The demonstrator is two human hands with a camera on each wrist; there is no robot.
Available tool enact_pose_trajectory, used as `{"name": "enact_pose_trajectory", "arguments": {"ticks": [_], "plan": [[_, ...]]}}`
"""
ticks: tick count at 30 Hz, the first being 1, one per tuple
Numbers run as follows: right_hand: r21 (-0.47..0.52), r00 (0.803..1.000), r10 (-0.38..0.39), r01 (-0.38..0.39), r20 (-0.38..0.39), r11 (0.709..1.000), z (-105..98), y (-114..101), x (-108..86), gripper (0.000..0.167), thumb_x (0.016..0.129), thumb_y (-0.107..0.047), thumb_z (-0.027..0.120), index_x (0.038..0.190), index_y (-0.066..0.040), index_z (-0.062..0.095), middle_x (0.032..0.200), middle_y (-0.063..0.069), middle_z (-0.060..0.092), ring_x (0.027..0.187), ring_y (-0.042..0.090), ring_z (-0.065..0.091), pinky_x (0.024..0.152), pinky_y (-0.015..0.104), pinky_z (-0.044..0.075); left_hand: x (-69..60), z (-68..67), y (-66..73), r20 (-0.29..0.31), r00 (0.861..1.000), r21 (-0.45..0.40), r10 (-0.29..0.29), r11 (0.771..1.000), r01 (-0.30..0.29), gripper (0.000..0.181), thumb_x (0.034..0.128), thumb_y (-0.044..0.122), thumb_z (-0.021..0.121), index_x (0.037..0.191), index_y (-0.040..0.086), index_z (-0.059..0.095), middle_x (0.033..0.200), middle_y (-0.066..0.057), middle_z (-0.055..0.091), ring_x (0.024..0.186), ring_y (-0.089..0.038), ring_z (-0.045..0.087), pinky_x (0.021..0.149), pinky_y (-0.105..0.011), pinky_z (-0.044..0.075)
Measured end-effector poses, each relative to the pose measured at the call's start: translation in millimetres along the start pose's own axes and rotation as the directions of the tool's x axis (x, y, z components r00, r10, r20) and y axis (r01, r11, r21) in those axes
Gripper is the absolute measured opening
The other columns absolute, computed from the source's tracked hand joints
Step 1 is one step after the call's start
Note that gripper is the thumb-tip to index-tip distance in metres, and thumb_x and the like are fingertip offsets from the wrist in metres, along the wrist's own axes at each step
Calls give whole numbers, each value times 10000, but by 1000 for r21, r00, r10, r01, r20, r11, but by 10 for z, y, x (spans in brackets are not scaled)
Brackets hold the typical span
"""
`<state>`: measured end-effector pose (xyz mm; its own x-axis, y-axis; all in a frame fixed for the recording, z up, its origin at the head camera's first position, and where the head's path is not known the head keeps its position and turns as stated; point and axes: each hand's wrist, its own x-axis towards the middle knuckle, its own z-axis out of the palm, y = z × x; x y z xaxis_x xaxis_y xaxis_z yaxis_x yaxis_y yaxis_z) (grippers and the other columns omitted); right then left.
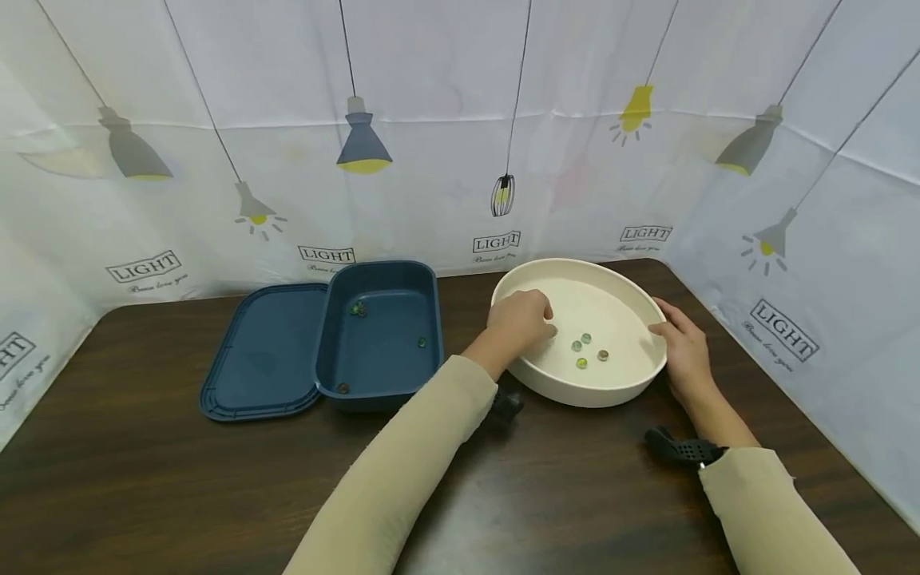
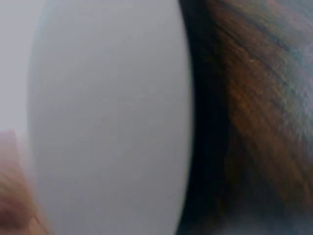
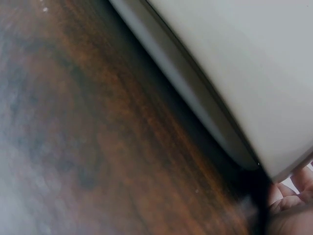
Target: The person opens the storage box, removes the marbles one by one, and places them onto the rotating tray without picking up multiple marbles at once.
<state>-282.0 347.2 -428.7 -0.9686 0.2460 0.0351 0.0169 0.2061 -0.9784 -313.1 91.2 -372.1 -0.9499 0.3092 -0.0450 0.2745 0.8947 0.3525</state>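
A round cream tray [image 1: 575, 391] stands at the right of the table, with several glass marbles [image 1: 603, 354] on its floor. My left hand [image 1: 519, 319] reaches over the tray's near-left rim, fingers curled and fingertips down inside, left of the marbles. Whether a marble is between those fingertips is hidden. At the tray's right side my right hand [image 1: 683, 347] grips the rim, thumb over the inside and fingers along the outer wall. In the right wrist view, fingers [image 3: 303, 178] touch the tray wall [image 3: 254, 73]. The left wrist view shows mostly the blurred tray wall [image 2: 110, 117].
Left of the tray sits a deep blue rectangular box [image 1: 381, 371] with several small marbles [image 1: 359, 309] on its bottom. Its flat blue lid [image 1: 262, 351] lies beside it on the dark wooden table [image 1: 180, 487]. A white printed curtain [image 1: 431, 160] hangs behind and to the sides.
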Motion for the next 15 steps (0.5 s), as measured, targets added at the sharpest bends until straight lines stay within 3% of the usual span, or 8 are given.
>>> {"name": "enact_pose_trajectory", "arguments": {"ticks": [6, 10, 15], "plan": [[-17, 1000, -4, 4, 3, 1000, -14, 23, -9, 547, 1028, -116, 422, 1573, -131, 376, 1660, 137, 298, 1419, 178, 460, 843, 35, 472, -168, -300, -154, -62, 997, -140, 40, 989, -49, 216, 983, 352, 650, 1132, 222, 737, 1073, 63, 719, 924, -104, 654, 758, -311, 542], [-83, 1000, -20, 20, 5, 996, -1, 29, 4, 539, 1042, -136, 403, 1579, -138, 363, 1661, 141, 294, 1441, 235, 449, 847, 37, 473, -326, -536, -375, -97, 994, -198, 44, 978, -62, 233, 1001, 335, 630, 1154, 188, 727, 1117, 20, 712, 1001, -137, 656, 825, -332, 553], [-101, 1000, -22, 22, -3, 995, 21, 23, 18, 534, 1041, -140, 405, 1574, -138, 376, 1653, 147, 312, 1398, 193, 494, 835, 35, 474, -498, -752, -713, -137, 991, -262, 4, 964, -40, 216, 1011, 301, 621, 1141, 160, 720, 1161, -16, 716, 1060, -195, 662, 890, -390, 560]]}}
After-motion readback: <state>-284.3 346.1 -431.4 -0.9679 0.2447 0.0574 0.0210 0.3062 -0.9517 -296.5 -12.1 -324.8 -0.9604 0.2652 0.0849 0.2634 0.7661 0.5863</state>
